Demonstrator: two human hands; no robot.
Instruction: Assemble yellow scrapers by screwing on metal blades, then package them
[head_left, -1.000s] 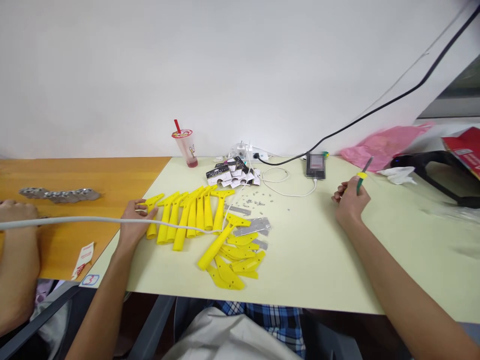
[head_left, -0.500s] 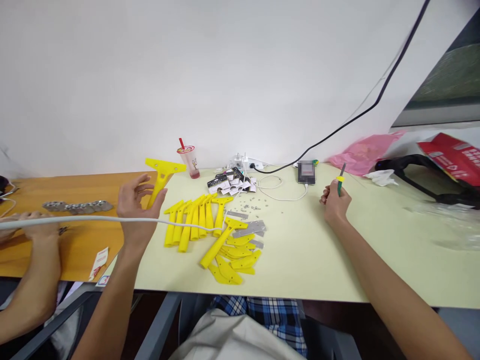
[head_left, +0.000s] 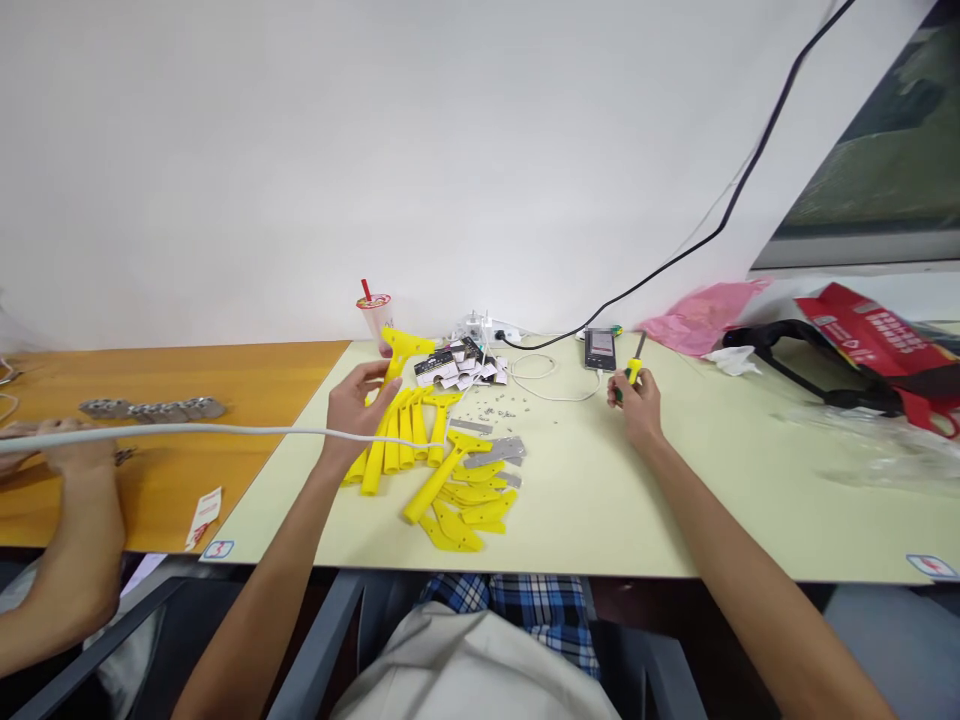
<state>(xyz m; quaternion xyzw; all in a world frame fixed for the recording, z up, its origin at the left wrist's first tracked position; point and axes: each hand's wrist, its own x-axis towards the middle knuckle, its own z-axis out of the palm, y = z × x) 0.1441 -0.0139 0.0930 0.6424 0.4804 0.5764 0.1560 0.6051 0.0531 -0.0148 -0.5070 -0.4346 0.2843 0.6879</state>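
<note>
My left hand [head_left: 351, 410] is closed round the handle of a yellow plastic scraper [head_left: 405, 347], its wide head pointing up. A screwdriver [head_left: 635, 368] with a yellow and green handle is gripped in my right hand [head_left: 637, 405], its shaft tilted up and away. Behind and below my left hand, several yellow scraper handles [head_left: 406, 435] lie side by side. One more scraper [head_left: 436, 485] lies slantwise in front of them. Beside it are a pile of yellow flat pieces [head_left: 459, 525], thin grey metal plates [head_left: 496, 452] and small scattered screws [head_left: 499, 412].
A drink cup [head_left: 373, 312] with a red straw, black-and-white cards [head_left: 461, 365] and a plugged-in phone [head_left: 600, 348] are at the back. A white cable [head_left: 187, 429] crosses before my left hand. A co-worker's arm [head_left: 90, 530] is at left; plastic bags [head_left: 701, 318] are at right.
My left hand has carried the scraper rightward, over the row of handles. My right hand, still holding the screwdriver, has come leftward. The view has shifted slightly.
</note>
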